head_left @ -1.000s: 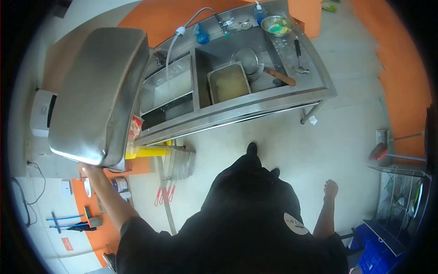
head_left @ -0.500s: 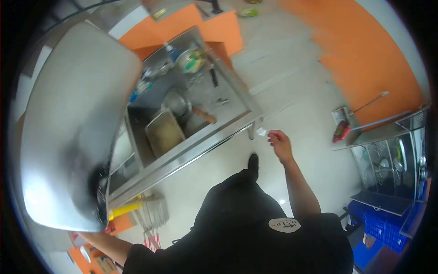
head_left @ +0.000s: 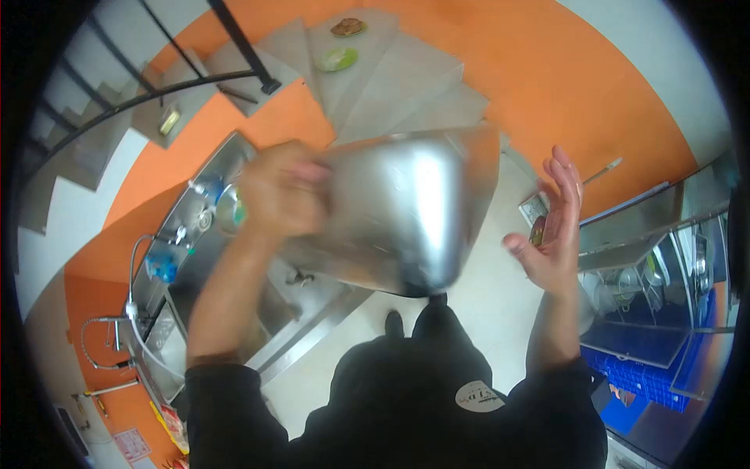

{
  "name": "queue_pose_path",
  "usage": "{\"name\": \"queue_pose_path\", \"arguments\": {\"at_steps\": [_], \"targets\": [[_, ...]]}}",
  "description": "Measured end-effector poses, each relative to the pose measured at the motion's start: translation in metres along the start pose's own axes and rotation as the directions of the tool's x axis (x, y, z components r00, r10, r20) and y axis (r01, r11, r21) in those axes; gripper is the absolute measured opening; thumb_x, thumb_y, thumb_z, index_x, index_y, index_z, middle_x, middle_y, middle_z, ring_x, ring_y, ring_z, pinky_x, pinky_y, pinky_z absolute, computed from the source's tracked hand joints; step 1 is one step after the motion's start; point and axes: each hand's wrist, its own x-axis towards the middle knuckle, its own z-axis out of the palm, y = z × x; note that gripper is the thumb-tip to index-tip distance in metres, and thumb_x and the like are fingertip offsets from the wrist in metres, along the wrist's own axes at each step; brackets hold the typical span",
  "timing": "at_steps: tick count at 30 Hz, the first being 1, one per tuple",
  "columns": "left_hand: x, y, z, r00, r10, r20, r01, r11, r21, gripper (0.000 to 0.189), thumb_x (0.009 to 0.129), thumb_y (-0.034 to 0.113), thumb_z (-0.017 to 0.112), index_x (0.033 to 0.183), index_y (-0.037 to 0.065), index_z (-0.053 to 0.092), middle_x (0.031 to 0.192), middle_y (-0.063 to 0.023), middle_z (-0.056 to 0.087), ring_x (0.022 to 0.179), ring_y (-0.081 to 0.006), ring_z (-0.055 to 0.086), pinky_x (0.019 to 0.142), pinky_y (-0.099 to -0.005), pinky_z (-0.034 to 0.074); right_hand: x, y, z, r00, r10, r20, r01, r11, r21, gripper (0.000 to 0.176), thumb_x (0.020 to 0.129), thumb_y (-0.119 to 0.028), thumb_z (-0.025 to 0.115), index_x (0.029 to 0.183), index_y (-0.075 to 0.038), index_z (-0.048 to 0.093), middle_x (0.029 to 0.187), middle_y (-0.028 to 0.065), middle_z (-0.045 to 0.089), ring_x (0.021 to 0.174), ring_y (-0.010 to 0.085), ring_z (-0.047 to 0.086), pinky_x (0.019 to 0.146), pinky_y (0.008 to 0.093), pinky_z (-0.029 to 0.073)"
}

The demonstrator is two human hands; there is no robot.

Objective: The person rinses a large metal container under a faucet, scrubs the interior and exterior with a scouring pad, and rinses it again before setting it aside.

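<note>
My left hand [head_left: 285, 191] is closed on the near-left edge of a large shiny steel pan [head_left: 398, 207] with rounded corners. Motion blurs both the hand and the pan, which hangs tilted in front of my body above the floor. To its right, my right hand [head_left: 556, 238] is raised with thumb and fingers spread, holding nothing and apart from the pan. Below my left forearm, the steel sink counter [head_left: 312, 316] is partly covered by the arm and pan.
A bowl [head_left: 229, 209] and a blue item [head_left: 162, 266] sit along the sink, near a hose tap [head_left: 131, 309]. Grey stairs [head_left: 391, 78] curve behind, with green plates [head_left: 336, 59] on them. On the right stand a dish rack [head_left: 648, 289] and blue crates [head_left: 641, 375].
The steel pan has swung from the far left to the middle in my left hand. My right hand has risen and spread its fingers. The view has turned toward the stairs.
</note>
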Motion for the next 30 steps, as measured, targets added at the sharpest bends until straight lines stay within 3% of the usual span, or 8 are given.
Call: {"name": "queue_pose_path", "arguments": {"at_steps": [1, 3, 5, 11, 15, 18, 24, 30], "targets": [[0.018, -0.009, 0.040, 0.939, 0.312, 0.147, -0.329, 0.937, 0.113, 0.026, 0.079, 0.022, 0.063, 0.057, 0.011, 0.053, 0.050, -0.0064, 0.046, 0.045, -0.0243, 0.049, 0.048, -0.0322, 0.039, 0.020, 0.012, -0.001, 0.987, -0.012, 0.160, 0.046, 0.977, -0.210, 0.066, 0.071, -0.019, 0.082, 0.127, -0.006, 0.051, 0.131, 0.0147, 0.049, 0.125, 0.0278, 0.043, 0.096, 0.0397, 0.041], [0.005, -0.031, 0.114, 0.887, 0.371, 0.273, -0.399, 0.915, 0.053, 0.020, 0.071, 0.018, 0.063, 0.056, 0.012, 0.051, 0.051, -0.0050, 0.045, 0.044, -0.0228, 0.044, 0.046, -0.0332, 0.033, 0.043, 0.061, -0.012, 0.815, 0.029, 0.578, 0.212, 0.915, -0.345, 0.075, 0.059, -0.029, 0.085, 0.125, -0.009, 0.054, 0.124, 0.0126, 0.055, 0.121, 0.0305, 0.047, 0.098, 0.0459, 0.039], [-0.003, -0.068, 0.172, 0.875, 0.376, 0.305, -0.401, 0.916, 0.019, 0.019, 0.070, 0.017, 0.063, 0.056, 0.012, 0.051, 0.052, -0.0041, 0.046, 0.044, -0.0217, 0.043, 0.046, -0.0335, 0.032, 0.057, 0.130, -0.014, 0.298, 0.433, 0.851, -0.022, 0.894, -0.447, 0.059, 0.063, -0.028, 0.083, 0.113, -0.009, 0.059, 0.109, 0.0073, 0.061, 0.110, 0.0280, 0.054, 0.093, 0.0437, 0.040], [-0.040, -0.205, 0.287, 0.874, 0.264, 0.408, -0.304, 0.952, 0.036, 0.017, 0.074, 0.018, 0.063, 0.061, 0.010, 0.056, 0.060, -0.0034, 0.053, 0.057, -0.0192, 0.051, 0.059, -0.0335, 0.038, 0.012, 0.339, 0.039, 0.307, 0.214, 0.927, 0.177, 0.944, -0.277, 0.025, 0.072, -0.015, 0.069, 0.097, -0.013, 0.061, 0.093, 0.0034, 0.060, 0.099, 0.0241, 0.057, 0.083, 0.0377, 0.042], [-0.077, -0.229, 0.323, 0.870, -0.191, 0.455, 0.036, 0.944, 0.327, 0.018, 0.080, 0.016, 0.060, 0.093, 0.004, 0.061, 0.097, -0.0123, 0.061, 0.092, -0.0265, 0.059, 0.085, -0.0404, 0.044, 0.007, 0.461, 0.079, 0.182, 0.268, 0.946, 0.426, 0.846, -0.321, 0.020, 0.077, -0.014, 0.061, 0.097, -0.016, 0.062, 0.093, 0.0000, 0.059, 0.099, 0.0195, 0.057, 0.083, 0.0368, 0.041], [-0.125, -0.211, 0.304, 0.698, -0.476, 0.535, 0.271, 0.868, 0.417, 0.047, 0.084, 0.014, 0.057, 0.125, -0.005, 0.047, 0.129, -0.0255, 0.051, 0.117, -0.0402, 0.052, 0.098, -0.0451, 0.043, -0.012, 0.550, 0.100, 0.153, 0.283, 0.947, 0.514, 0.796, -0.321, 0.018, 0.080, -0.014, 0.058, 0.096, -0.017, 0.063, 0.094, -0.0014, 0.059, 0.099, 0.0184, 0.056, 0.084, 0.0382, 0.040], [-0.173, -0.135, 0.225, 0.360, -0.790, 0.497, 0.640, 0.596, 0.485, 0.036, 0.082, 0.009, 0.059, 0.117, 0.003, 0.055, 0.118, -0.0199, 0.059, 0.105, -0.0352, 0.059, 0.088, -0.0429, 0.048, -0.042, 0.655, 0.139, 0.149, 0.333, 0.931, 0.580, 0.733, -0.355, 0.015, 0.083, -0.014, 0.055, 0.094, -0.017, 0.064, 0.096, -0.0007, 0.058, 0.099, 0.0184, 0.054, 0.086, 0.0427, 0.040], [-0.212, -0.067, 0.144, 0.249, -0.949, 0.191, 0.741, 0.314, 0.593, 0.016, 0.083, 0.006, 0.058, 0.097, 0.004, 0.065, 0.102, -0.0137, 0.067, 0.098, -0.0302, 0.064, 0.086, -0.0403, 0.051, -0.106, 0.741, 0.205, 0.147, 0.547, 0.824, 0.605, 0.609, -0.512, 0.022, 0.085, -0.017, 0.054, 0.100, -0.022, 0.070, 0.117, 0.0022, 0.061, 0.117, 0.0215, 0.052, 0.103, 0.0534, 0.034]]}}
